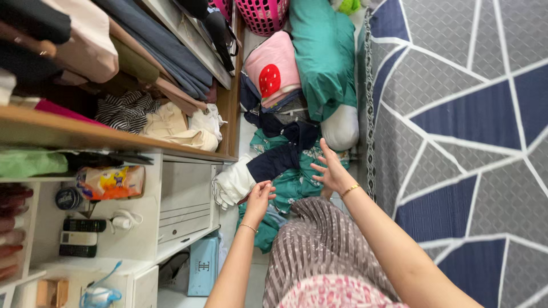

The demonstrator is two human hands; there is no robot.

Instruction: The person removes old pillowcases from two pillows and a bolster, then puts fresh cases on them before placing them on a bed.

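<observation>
Both hands bare and unclamped: left hand [260, 197] loosely curled, right hand [331, 168] spread wide. Just beyond the fingertips, between both, a dark navy garment [279, 157] atop the floor's clothes pile, long axis slanting from left hand up-right; left nearer. Farther off, pink laundry basket [261, 14], contents hidden.

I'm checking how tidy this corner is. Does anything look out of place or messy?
Yes. A loose heap of clothes lies on the floor beside the wooden wardrobe, unfolded, with a dark navy garment and white cloth draped over green fabric. The left hand and right hand hover over the heap, open.
</observation>
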